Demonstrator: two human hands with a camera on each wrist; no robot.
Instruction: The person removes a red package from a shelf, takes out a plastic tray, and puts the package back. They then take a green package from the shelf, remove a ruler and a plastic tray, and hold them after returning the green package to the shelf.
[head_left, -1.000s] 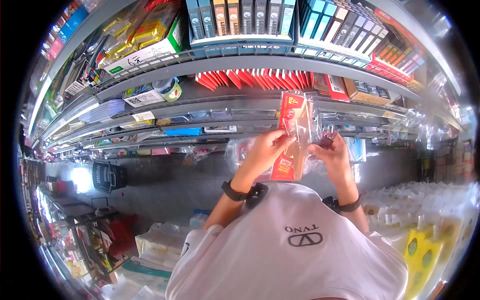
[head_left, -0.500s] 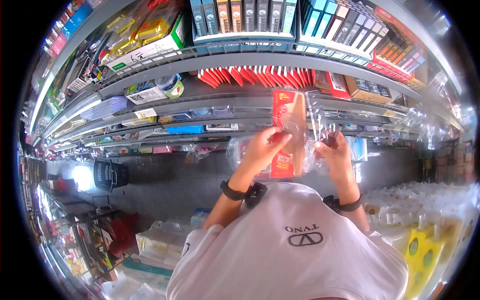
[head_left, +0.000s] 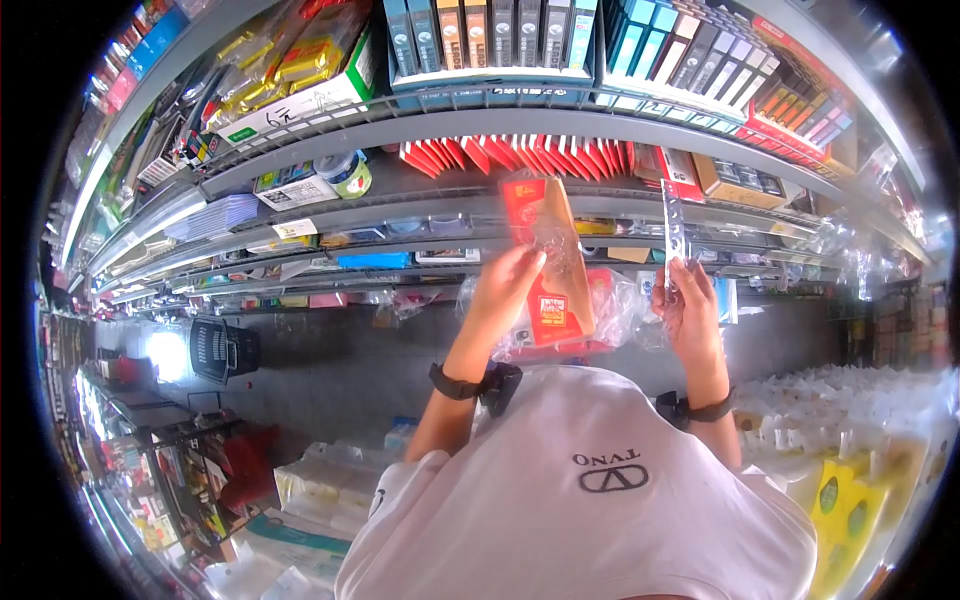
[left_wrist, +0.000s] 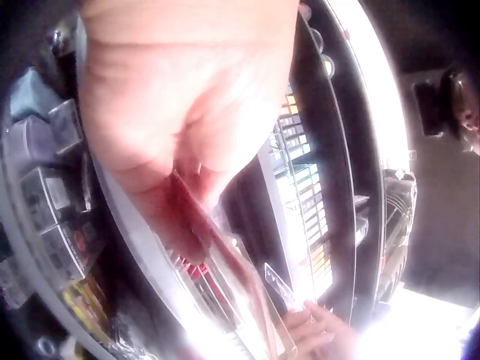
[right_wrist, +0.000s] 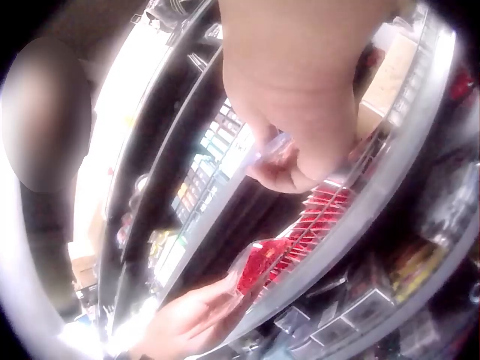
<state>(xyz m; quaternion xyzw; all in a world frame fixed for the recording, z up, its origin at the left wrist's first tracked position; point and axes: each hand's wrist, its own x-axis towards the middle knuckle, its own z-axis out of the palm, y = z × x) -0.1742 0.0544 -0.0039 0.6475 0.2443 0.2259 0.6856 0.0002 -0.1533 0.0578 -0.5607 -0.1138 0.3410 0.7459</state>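
Red pack (head_left: 555, 312): pinched in your left hand (head_left: 503, 287) by the edge, most of it lying to the right of that hand. Looks light, flat and card-stiff, probably slick, and should crease if you squeeze hard. Best hold is mid-edge, thumb flat. Clear strip (head_left: 672, 225): pinched in your right hand (head_left: 692, 305), projecting beyond that hand. Likely feather-light, bendy, slippery; take it low, gently.

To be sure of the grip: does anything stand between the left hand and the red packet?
Nothing visible does: the left hand pinches the red packet. The clear strip in the right hand is apart from it, to the right.
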